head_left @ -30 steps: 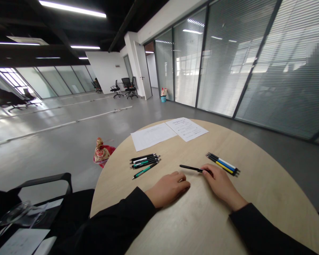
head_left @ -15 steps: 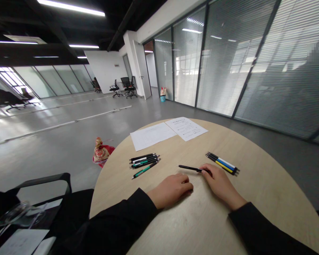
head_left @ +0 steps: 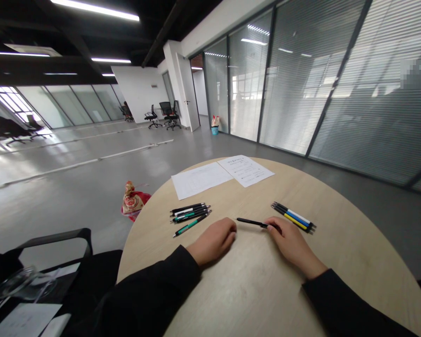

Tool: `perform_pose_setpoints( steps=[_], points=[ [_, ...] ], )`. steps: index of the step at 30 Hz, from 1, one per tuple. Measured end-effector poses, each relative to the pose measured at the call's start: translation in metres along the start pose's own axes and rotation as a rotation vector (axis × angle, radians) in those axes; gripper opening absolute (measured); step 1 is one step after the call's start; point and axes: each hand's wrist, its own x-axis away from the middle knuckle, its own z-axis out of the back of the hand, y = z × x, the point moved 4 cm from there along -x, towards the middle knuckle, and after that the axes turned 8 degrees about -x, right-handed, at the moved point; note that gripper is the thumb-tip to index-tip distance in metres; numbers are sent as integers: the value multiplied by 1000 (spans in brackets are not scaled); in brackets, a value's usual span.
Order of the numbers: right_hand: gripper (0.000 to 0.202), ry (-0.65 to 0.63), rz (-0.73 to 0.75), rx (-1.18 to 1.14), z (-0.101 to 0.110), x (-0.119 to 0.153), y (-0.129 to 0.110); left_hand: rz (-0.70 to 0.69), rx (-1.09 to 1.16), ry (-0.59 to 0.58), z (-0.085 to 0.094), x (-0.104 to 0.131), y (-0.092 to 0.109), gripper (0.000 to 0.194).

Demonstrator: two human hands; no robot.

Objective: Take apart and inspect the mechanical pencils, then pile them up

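My right hand has its fingers closed on the rear end of a black pen, whose tip points left, low over the table. Loosely curled, my left hand rests at the table surface, close to that tip, with no object visible in it. Just beyond it lies a green-and-black pen, set at a slant. Behind that one is a group of several dark pens, with green and white barrel parts. To the right of my right hand, pens with white, blue and yellow barrels lie side by side.
Two printed sheets lie towards the far edge of the round wooden table. On the left stands a black chair with papers and a clear plastic item on its seat. A red-and-beige bag is beside the table.
My left hand has moved left and slightly away from me, towards the green-and-black pen. My right hand keeps hold of the black pen, nearly still.
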Motion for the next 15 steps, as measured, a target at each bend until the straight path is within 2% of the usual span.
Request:
perform_pose_setpoints(
  steps=[2, 5, 15],
  points=[
    [24, 5, 3, -4, 1, 0, -2, 125, 19, 57, 7, 0, -17, 9],
    [24, -1, 10, -14, 1, 0, -3, 206, 62, 108, 11, -1, -31, 7],
    [22, -28, 52, -44, -3, 0, -2, 233, 196, 120, 9, -4, -27, 8]
  ],
)
